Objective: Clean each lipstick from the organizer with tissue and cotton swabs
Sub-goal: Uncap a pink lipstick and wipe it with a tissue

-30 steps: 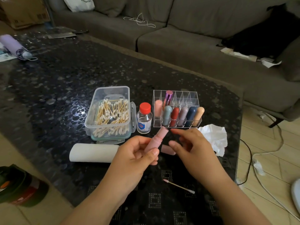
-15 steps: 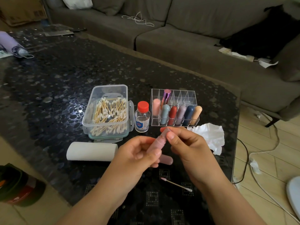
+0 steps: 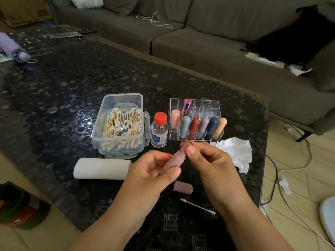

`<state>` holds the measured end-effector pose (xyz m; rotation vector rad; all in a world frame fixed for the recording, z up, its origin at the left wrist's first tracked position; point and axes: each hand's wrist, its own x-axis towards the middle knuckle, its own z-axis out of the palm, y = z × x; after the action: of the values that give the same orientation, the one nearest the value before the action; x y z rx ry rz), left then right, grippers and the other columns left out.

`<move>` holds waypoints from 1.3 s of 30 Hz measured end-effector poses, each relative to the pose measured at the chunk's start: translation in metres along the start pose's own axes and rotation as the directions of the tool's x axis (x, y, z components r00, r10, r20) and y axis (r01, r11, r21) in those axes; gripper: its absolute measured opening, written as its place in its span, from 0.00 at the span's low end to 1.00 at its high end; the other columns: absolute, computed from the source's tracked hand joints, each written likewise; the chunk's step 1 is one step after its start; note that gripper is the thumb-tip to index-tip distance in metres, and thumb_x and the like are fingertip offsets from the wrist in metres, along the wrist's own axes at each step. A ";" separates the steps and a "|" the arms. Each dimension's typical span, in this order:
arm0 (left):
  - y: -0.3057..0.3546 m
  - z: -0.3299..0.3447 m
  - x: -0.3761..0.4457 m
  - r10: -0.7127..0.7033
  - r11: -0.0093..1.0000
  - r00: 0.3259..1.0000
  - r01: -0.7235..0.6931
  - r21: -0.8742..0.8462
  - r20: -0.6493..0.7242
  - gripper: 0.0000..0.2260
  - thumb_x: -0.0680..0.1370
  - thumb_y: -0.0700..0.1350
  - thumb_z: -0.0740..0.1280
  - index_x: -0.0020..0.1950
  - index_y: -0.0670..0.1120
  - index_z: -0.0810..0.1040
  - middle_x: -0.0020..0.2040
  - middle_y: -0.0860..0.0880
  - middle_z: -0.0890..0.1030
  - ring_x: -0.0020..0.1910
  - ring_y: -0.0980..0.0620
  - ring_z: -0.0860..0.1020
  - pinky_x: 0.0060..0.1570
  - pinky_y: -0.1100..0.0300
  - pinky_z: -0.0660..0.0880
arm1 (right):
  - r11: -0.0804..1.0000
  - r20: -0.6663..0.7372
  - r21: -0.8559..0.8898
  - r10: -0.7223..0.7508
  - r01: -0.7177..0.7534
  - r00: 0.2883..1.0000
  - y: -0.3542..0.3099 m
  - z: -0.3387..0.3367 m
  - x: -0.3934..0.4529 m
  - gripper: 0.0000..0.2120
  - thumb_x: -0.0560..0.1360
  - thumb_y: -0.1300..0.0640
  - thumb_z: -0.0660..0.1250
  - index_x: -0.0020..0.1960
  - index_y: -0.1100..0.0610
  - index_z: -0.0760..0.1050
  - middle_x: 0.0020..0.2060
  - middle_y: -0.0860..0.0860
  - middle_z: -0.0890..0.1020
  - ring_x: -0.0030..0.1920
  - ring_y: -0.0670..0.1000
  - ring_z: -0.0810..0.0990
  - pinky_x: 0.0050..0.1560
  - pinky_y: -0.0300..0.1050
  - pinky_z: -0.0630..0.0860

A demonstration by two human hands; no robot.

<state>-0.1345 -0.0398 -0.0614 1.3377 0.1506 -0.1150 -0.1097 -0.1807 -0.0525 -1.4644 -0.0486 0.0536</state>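
Dark glass table (image 3: pixel 54 91) carries the organizer (image 3: pixel 195 120), swab box (image 3: pixel 119 124), bottle (image 3: pixel 159 131), tissue (image 3: pixel 233 151) and loose cap (image 3: pixel 183 187). My left hand (image 3: pixel 154 173) grips the pink lipstick (image 3: pixel 176 158) by its barrel above the table; my right hand (image 3: pixel 208 160) pinches its upper end. Risks: excess twist or side load could snap or smear the exposed bullet; the cap may roll off; an elbow could tip the bottle.

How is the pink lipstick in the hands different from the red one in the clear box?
The pink lipstick is held by both hands, tilted, with its cap off on the table. The red lipstick stands capped in the organizer, untouched. Both are small rounded tubes.
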 end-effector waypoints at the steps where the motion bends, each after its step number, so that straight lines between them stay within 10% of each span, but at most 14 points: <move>1: 0.001 0.001 -0.001 -0.056 0.996 0.998 0.058 -0.061 0.037 0.12 0.68 0.50 0.72 0.46 0.44 0.81 0.38 0.48 0.82 0.37 0.53 0.81 0.40 0.62 0.78 | 1.000 0.004 0.008 0.005 -0.005 1.000 -0.001 0.000 0.000 0.08 0.66 0.52 0.69 0.40 0.54 0.84 0.39 0.49 0.83 0.40 0.42 0.80 0.45 0.34 0.75; 5: 0.005 0.004 -0.003 -0.237 0.938 0.948 0.280 -0.205 0.212 0.21 0.73 0.54 0.60 0.51 0.36 0.78 0.33 0.42 0.79 0.30 0.49 0.77 0.33 0.59 0.77 | 1.000 0.067 0.019 0.005 -0.006 0.998 -0.005 -0.002 -0.002 0.09 0.68 0.53 0.69 0.41 0.56 0.84 0.38 0.54 0.81 0.37 0.46 0.80 0.42 0.36 0.75; 9: 0.000 -0.001 0.001 -0.129 0.980 0.985 0.144 -0.140 0.112 0.11 0.64 0.49 0.76 0.40 0.44 0.82 0.35 0.47 0.79 0.32 0.54 0.77 0.39 0.61 0.77 | 0.999 0.054 -0.019 -0.038 0.039 0.998 -0.003 -0.001 -0.002 0.06 0.70 0.52 0.70 0.39 0.53 0.84 0.39 0.51 0.82 0.42 0.44 0.81 0.47 0.35 0.75; 18: 0.001 0.003 -0.001 -0.213 0.962 0.960 0.238 -0.135 0.181 0.22 0.73 0.55 0.59 0.51 0.38 0.79 0.33 0.42 0.78 0.30 0.50 0.77 0.33 0.60 0.75 | 0.999 0.055 -0.019 -0.024 0.025 0.998 -0.007 0.000 -0.004 0.07 0.70 0.55 0.68 0.37 0.56 0.82 0.38 0.55 0.82 0.36 0.44 0.80 0.40 0.33 0.75; 27: -0.009 -0.002 0.004 -0.016 0.999 0.990 0.009 0.050 0.138 0.09 0.68 0.49 0.74 0.43 0.46 0.82 0.40 0.46 0.84 0.39 0.52 0.83 0.41 0.65 0.77 | 0.997 0.013 -0.081 0.009 -0.008 1.000 -0.002 -0.004 -0.001 0.11 0.67 0.50 0.69 0.43 0.56 0.83 0.43 0.53 0.85 0.43 0.44 0.82 0.46 0.34 0.76; 39: -0.013 -0.002 0.011 0.010 0.973 0.991 -0.041 0.228 0.135 0.05 0.75 0.45 0.67 0.50 0.50 0.81 0.46 0.51 0.85 0.44 0.51 0.84 0.54 0.56 0.74 | 0.949 0.038 -0.312 0.056 -0.041 0.998 0.002 -0.020 0.002 0.14 0.69 0.51 0.72 0.54 0.47 0.80 0.37 0.43 0.81 0.39 0.43 0.79 0.47 0.33 0.76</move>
<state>-0.1259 -0.0405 -0.0761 1.5585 0.0069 -0.2045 -0.1062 -0.2006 -0.0571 -1.7810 -0.0614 0.1248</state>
